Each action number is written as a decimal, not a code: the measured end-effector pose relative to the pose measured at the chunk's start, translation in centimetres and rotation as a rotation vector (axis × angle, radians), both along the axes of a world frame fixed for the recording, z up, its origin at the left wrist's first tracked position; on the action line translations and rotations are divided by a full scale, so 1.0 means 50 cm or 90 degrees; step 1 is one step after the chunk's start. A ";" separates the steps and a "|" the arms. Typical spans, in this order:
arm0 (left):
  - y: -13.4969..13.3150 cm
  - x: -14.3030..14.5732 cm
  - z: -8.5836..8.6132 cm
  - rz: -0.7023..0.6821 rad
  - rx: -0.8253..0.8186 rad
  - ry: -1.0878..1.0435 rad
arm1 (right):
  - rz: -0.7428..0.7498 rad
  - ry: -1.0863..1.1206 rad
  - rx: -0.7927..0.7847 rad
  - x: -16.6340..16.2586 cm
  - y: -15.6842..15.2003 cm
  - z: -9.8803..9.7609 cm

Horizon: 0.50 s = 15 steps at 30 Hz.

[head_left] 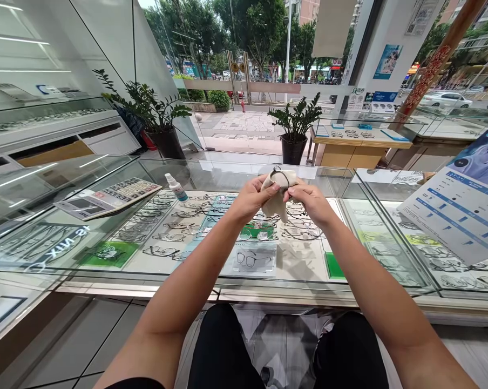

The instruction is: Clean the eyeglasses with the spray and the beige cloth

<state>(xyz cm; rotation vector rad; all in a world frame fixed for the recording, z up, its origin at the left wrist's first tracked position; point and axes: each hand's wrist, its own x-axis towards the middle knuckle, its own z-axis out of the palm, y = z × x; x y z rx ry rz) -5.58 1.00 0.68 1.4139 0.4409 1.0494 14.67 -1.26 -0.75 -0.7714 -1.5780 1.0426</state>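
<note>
Above the glass display case, both hands meet around a pair of dark-framed glasses and a cream cloth. My left hand is closed, pinching the cloth against the frame with its thumb in front. My right hand is also closed, its thumb and fingers at the right side of the frame by the cloth. Part of the glasses is covered by the cloth and fingers. A white spray bottle with a teal lower part stands on the glass to the left of my hands.
A large calculator lies on the glass at left. At right stands a printed blue-and-white sign. Rows of eyeglasses show under the glass. Beyond the case are two potted plants and a glass front.
</note>
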 end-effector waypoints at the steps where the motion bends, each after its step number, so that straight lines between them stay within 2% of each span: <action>1: -0.002 0.000 0.002 0.003 0.004 0.002 | 0.003 0.004 -0.005 0.000 0.001 -0.002; 6: 0.001 -0.002 -0.007 0.056 -0.012 0.021 | 0.018 0.006 -0.011 -0.002 0.004 -0.009; 10: 0.000 0.006 -0.013 0.080 0.009 0.008 | 0.050 -0.032 0.012 0.002 0.001 -0.006; 15: -0.010 0.018 -0.011 0.152 0.015 -0.018 | 0.073 -0.080 0.035 0.005 -0.007 0.000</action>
